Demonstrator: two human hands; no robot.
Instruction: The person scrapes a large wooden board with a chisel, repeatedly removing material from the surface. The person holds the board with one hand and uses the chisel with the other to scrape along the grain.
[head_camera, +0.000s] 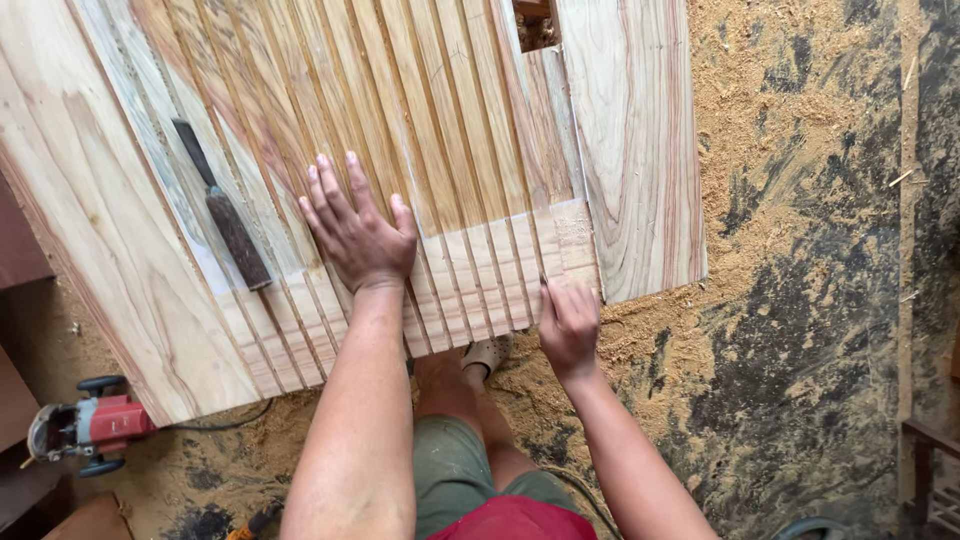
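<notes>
From the head camera, looking straight down, a wooden panel (330, 130) with long raised slats lies across a floor (800, 250) thick with sawdust. The left hand (355, 230) rests flat on the slats near the panel's lower edge, fingers spread apart and gripping nothing, pressing the wood down. The right hand (568, 322) sits at the lower edge of the panel, fingers curled together close to the end of a slat; whether it pinches a small tool or only the wood, I cannot tell. A chisel (225, 205) with a dark handle lies loose on the slats, left of the left hand and apart from it. A red power tool (90, 428) sits on the floor beside the panel's lower left corner.

The step in hand looks like fitting or trimming the slat ends at the edge. The next move likely calls for steady downward pressure from the left hand and fine control from the right.
</notes>
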